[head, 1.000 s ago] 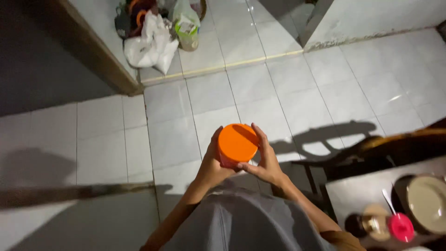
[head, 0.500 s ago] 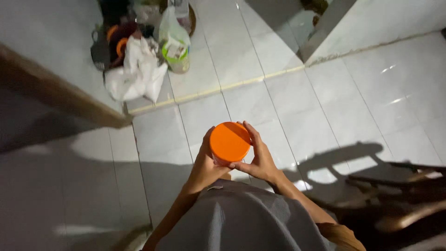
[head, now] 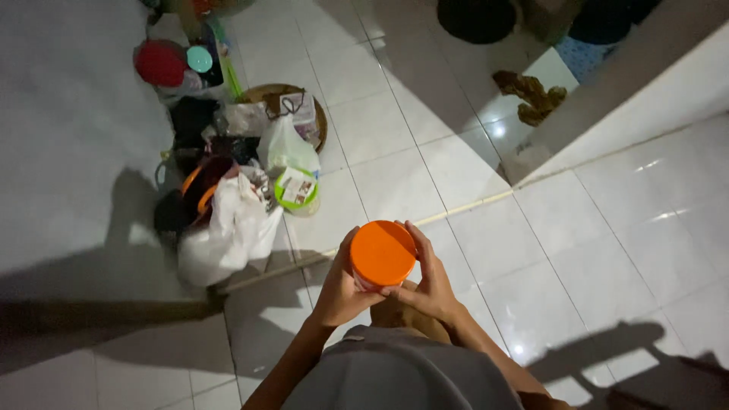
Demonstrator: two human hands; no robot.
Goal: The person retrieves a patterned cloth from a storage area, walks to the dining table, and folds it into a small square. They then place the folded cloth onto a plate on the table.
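Note:
I hold a round container with an orange lid (head: 382, 252) in front of my body, seen from above. My left hand (head: 339, 288) wraps its left side and underside. My right hand (head: 430, 282) grips its right side, fingers curled along the lid's rim. Only the lid and a strip of the container's wall show; the rest is hidden by my hands. My grey shirt fills the bottom of the view.
A pile of white plastic bags (head: 228, 228), a green-rimmed tub (head: 296, 191), dark bags and a red round object (head: 159, 62) lies on the tiled floor at the left by the wall. A white wall corner (head: 607, 99) stands at the right. A brown cloth (head: 531, 93) lies beyond.
The view has swung forward and left across the floor; the table and chair at the right have left the view. Both hands keep the same grip on the orange-lidded container.

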